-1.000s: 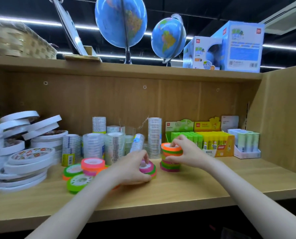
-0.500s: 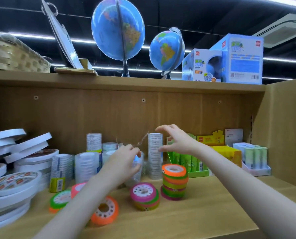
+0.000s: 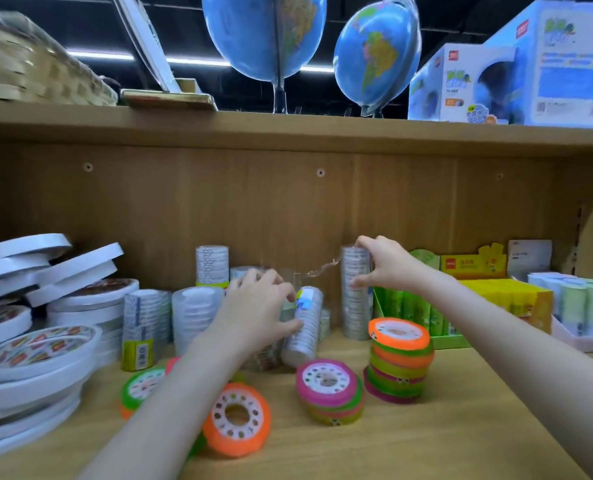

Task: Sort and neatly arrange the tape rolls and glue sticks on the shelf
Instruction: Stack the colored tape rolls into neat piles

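Note:
My left hand [image 3: 257,308] grips a leaning sleeve of clear tape rolls [image 3: 303,327] at the back of the wooden shelf [image 3: 461,420]. My right hand [image 3: 385,265] pinches the top part of a tall upright stack of clear tape rolls [image 3: 355,313]. Neon tape rolls lie in front: a stack of several [image 3: 399,362] on the right, a short pink-topped stack [image 3: 329,389] in the middle, a tilted orange roll [image 3: 238,419], and a green one [image 3: 141,388]. Green glue sticks [image 3: 406,306] and yellow glue sticks [image 3: 502,296] stand in display boxes at the right.
Wide white tape rolls [image 3: 39,317] are piled at the left. More clear tape stacks [image 3: 146,323] stand beside them. A white tray of pale glue sticks [image 3: 586,306] is at far right. Globes [image 3: 264,32] and boxes [image 3: 530,71] sit on the upper shelf.
Both hands left the neon rolls and rose to the clear tape at the back. The right hand now pinches the tall stack; the left grips the leaning sleeve. The camera moved closer.

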Tool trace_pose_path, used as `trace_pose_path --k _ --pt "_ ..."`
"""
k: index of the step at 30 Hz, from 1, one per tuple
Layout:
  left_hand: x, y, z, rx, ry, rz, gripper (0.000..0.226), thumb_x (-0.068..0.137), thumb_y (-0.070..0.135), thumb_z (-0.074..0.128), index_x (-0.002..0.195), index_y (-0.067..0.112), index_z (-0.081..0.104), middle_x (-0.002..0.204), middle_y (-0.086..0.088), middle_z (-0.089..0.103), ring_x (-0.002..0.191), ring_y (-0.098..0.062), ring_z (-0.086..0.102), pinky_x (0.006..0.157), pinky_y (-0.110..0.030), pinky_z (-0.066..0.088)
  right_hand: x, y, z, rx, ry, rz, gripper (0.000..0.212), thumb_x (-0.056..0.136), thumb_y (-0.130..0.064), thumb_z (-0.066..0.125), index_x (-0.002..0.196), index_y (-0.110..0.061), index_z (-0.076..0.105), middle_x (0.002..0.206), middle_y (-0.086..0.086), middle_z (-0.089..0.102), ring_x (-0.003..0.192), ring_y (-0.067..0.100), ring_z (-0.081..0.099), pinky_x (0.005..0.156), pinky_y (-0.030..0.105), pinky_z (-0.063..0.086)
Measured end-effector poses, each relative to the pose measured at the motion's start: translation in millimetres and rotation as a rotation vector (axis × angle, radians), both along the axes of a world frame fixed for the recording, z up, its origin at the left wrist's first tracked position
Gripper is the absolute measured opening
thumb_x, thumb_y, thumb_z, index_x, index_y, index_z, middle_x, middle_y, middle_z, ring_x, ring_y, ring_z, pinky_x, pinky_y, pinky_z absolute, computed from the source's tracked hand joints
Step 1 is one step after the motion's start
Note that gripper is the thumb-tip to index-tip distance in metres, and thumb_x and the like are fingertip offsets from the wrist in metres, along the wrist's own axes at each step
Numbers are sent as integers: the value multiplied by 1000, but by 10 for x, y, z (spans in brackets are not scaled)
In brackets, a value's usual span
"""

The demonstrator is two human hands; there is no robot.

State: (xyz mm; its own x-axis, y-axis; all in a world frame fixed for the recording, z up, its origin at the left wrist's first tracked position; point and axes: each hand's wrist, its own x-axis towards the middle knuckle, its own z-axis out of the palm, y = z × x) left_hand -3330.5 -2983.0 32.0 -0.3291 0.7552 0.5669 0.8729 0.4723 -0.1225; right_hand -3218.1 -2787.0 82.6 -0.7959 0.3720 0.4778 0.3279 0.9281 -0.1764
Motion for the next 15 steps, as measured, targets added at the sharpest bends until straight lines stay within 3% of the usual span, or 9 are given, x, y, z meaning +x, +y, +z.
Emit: trace_pose_path --k 4,6,10,12,15 --pt "-4 -8 7 29 -12 -19 43 84 51 54 122 32 47 130 10 42 121 -16 34 94 -31 29 -1 -43 31 55 -40 -53 57 75 -34 75 116 -10 43 102 4 30 99 25 44 82 34 43" --pt "-10 -23 21 42 -25 -10 47 84 48 55 127 31 43 130 8 43 122 -17 35 94 -30 30 40 -104 124 120 27 -15 53 75 -33 74 115 -12 46 105 4 29 107 26 41 89 37 43" --pt "-28 -84 62 89 -28 20 47 83 49 57 125 30 44 124 7 47 118 -19 40 94 -30 29 85 -404 234 169 75 194 27 79 -27 71 101 -13 63 106 4 54 99 17 52 90 29 43" --pt "-25 -112 79 96 -35 30 46 83 49 57 124 29 46 122 5 50 117 -19 43 92 -31 30 42 -589 199 120 -68 217 27 81 -33 69 100 -13 66 96 -1 61 92 13 57 86 28 47" --pt "-8 -143 86 92 -53 23 46 84 47 57 124 27 48 122 4 52 118 -19 44 91 -32 34 -104 -720 82 85 -385 89 58 79 -50 67 119 -10 54 106 0 55 105 20 55 83 30 45"
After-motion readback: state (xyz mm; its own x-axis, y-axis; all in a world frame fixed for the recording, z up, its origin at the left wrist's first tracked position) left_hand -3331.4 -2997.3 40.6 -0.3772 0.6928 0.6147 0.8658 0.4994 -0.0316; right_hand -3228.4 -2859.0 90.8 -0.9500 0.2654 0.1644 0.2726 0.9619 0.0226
